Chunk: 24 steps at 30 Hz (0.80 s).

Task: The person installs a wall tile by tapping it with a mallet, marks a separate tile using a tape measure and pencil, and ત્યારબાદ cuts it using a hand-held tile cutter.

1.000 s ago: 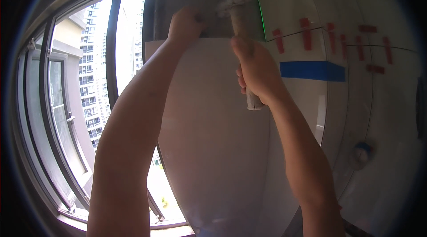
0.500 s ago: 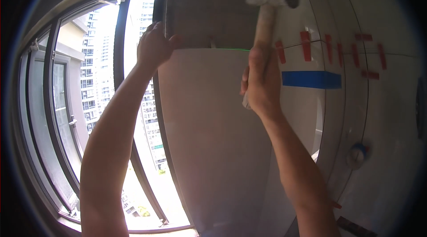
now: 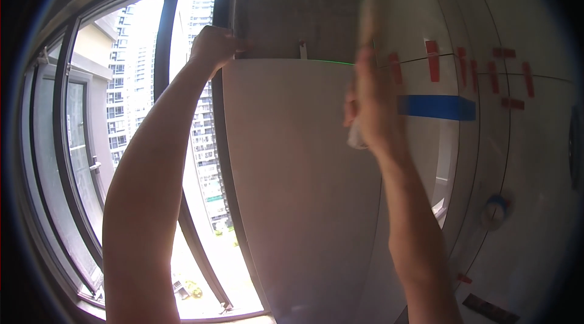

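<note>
A large pale wall tile (image 3: 298, 184) stands upright beside the window, its top edge level with my hands. My left hand (image 3: 213, 47) is at its top left corner, against the window frame. Part of a finger or thumb reaches right over the dark wall; the other fingers are hidden. In my right hand (image 3: 380, 108) is a mallet (image 3: 368, 20), gripped by its handle with the head up. Its whitish head is smeared by motion in front of the wall above the tile, apart from the tile edge. A small light clip or spacer (image 3: 303, 50) stands on that edge.
An open window (image 3: 222, 141) fills the left, with tall buildings outside. Bare dark wall (image 3: 286, 7) lies above the tile. To the right, tiled wall carries red tape strips or wedges (image 3: 432, 61), a blue block (image 3: 435, 107) and a round suction-cup-like disc (image 3: 497, 211).
The mallet and my right hand have moved slightly up and right in view. My left hand stays near the tile corner, and the view has shifted a little.
</note>
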Motion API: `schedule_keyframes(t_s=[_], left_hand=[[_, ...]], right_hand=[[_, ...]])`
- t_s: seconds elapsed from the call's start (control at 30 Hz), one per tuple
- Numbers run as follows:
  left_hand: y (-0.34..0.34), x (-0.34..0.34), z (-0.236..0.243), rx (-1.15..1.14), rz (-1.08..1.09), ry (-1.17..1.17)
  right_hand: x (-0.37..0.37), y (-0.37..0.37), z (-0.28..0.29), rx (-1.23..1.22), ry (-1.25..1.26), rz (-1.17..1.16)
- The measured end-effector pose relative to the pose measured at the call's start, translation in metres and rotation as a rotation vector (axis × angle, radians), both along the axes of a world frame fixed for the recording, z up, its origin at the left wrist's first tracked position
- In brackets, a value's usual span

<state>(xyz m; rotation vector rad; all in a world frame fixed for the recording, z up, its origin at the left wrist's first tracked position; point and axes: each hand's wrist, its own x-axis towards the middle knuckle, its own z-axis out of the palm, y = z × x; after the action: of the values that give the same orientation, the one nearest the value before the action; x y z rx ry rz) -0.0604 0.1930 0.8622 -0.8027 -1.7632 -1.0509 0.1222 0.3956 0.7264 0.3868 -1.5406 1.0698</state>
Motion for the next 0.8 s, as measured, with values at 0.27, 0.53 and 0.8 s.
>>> schedule_keyframes(t_s=[0.27,0.53,0.8], left_hand=[[0.001,0.008,0.003,-0.128,0.207,0.144],[0.006,-0.011,-0.006,-0.003,0.012,0.105],[0.005,-0.004,0.004,-0.112,0.160,0.188]], right_hand=[[-0.042,0.004,-0.022,0.011,0.573,-0.447],[-0.022,0.000,0.010,-0.052,-0.015,-0.123],[-0.069,0.016,-0.010,0.035,0.398,-0.487]])
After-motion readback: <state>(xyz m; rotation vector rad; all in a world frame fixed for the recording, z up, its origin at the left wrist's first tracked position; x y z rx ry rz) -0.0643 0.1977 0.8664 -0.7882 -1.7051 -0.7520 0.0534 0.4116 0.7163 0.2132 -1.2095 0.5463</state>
